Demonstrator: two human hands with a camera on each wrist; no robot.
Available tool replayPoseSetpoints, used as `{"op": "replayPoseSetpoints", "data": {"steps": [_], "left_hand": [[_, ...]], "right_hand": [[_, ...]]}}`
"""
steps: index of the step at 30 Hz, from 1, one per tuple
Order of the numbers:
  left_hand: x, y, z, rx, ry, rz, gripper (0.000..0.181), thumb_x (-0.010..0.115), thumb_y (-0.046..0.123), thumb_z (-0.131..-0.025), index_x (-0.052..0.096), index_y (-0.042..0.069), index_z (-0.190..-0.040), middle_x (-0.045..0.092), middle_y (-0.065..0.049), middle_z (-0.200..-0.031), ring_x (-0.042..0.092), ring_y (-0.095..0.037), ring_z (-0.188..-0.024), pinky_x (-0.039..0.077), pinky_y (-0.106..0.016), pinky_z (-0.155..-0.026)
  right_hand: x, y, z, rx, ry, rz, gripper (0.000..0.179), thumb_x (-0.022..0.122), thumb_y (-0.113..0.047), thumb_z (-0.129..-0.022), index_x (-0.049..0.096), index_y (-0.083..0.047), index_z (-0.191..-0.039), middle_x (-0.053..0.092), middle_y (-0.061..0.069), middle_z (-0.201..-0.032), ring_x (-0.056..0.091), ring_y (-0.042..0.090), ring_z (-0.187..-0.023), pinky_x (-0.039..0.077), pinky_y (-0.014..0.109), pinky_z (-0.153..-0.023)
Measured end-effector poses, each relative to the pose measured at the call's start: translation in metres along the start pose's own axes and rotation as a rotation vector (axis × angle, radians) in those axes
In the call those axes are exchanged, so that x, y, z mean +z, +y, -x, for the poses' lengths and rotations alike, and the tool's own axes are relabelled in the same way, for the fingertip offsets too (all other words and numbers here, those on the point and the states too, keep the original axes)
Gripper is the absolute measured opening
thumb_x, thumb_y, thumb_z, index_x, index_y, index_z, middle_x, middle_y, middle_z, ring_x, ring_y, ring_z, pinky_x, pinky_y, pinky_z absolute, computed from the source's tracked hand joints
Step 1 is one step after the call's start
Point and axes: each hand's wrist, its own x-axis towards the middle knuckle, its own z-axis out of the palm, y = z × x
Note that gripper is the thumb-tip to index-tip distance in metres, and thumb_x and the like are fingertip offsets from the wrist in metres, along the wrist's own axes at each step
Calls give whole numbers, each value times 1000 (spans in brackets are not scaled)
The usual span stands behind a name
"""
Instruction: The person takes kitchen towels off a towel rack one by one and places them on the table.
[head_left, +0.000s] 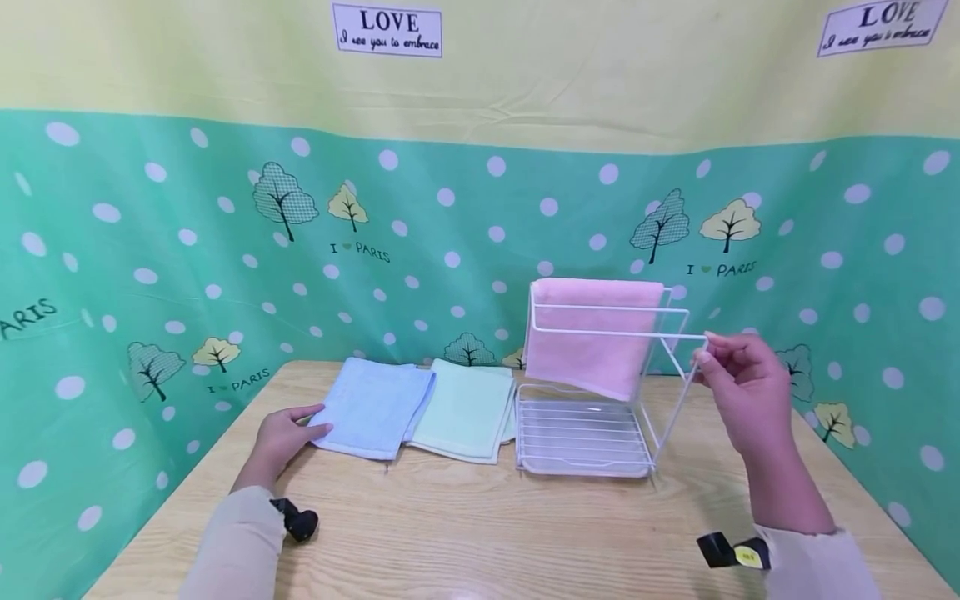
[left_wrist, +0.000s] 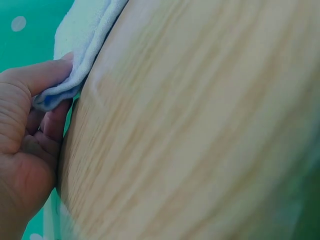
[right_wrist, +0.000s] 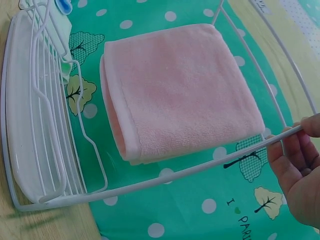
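My left hand (head_left: pixel 281 442) pinches the left edge of a folded blue towel (head_left: pixel 371 408), thumb above and fingers beneath, as the left wrist view shows. My right hand (head_left: pixel 750 383) grips the upper right corner of a white wire rack (head_left: pixel 678 408), thumb and fingers around the wire. Over the rack's back top bar hangs a folded pink towel (head_left: pixel 592 342), seen large in the right wrist view. Between the blue towel and the rack lies a folded light green towel (head_left: pixel 465 408), overlapped by the blue one's right edge.
At the rack's base sits a white tray (head_left: pixel 585 462) under a wire grid. Everything stands on a light wood table (head_left: pixel 465 533). Behind it hangs a green and yellow curtain (head_left: pixel 480 208) with dots and trees, close to the table's back edge.
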Motion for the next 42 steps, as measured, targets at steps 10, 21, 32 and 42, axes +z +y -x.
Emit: {"op": "replayPoseSetpoints", "data": {"steps": [10,21,32,42], "left_hand": [[3,3,2,-1,50,39,70,78,34,-84,50,1,-140,36,-27,-148,23,-49,-139,21,-60,-111],[0,13,5,66,101,-102,62,77,24,-85,54,-1,-136,52,-31,-132,53,-44,-115,46,-54,-94],[-2,40,7,101,116,-90,63,78,24,-83,54,4,-138,50,-29,-134,48,-44,-120,45,-54,-96],[0,72,9,139,99,-14,62,78,28,-84,55,9,-139,49,-25,-137,45,-43,-125,44,-54,-98]], "right_hand": [[-1,-1,-2,-7,4,15,20,65,1,-91,64,-2,-111,61,5,-97,58,15,-82,56,19,-71],[3,-1,-2,-6,14,39,24,65,1,-91,62,1,-115,59,5,-97,58,16,-83,56,19,-71],[3,1,-2,-7,20,33,23,65,2,-91,62,3,-114,61,5,-96,59,16,-82,56,19,-70],[1,0,-2,-23,12,21,23,64,3,-91,61,4,-113,61,5,-95,59,16,-81,56,21,-70]]}}
